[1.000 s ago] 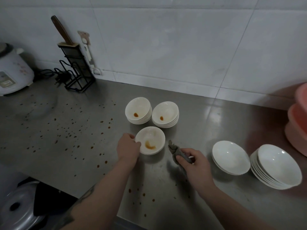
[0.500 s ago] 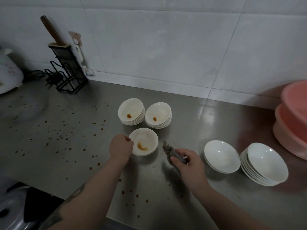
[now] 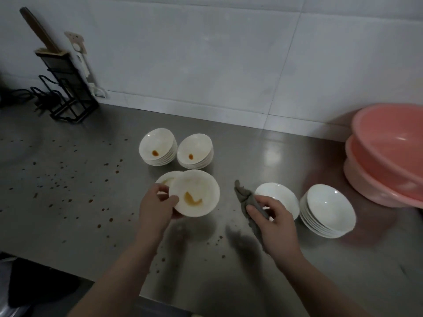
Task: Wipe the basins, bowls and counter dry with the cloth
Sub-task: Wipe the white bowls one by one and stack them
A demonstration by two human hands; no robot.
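Note:
My left hand [image 3: 158, 205] grips the rim of a white bowl [image 3: 196, 191] with a brown smear inside and holds it tilted above the steel counter [image 3: 263, 161]. Another stained bowl [image 3: 165, 180] lies on the counter behind it. My right hand [image 3: 274, 223] holds a grey cloth [image 3: 246, 197] just right of the lifted bowl. Two stacks of stained bowls [image 3: 158, 146] [image 3: 194, 151] stand further back. A single clean bowl [image 3: 278, 199] and a stack of clean bowls [image 3: 327, 210] sit to the right. Stacked pink basins [image 3: 386, 154] stand at the far right.
Brown droplets [image 3: 68, 186] speckle the counter's left half and the area near the front edge. A black knife rack [image 3: 64, 88] with a wooden-handled knife stands at the back left against the tiled wall. The counter's front edge runs below my arms.
My left hand has lifted the top smeared bowl off the counter and tilted it, uncovering a second stained bowl beneath. The right hand still holds the cloth in about the same place.

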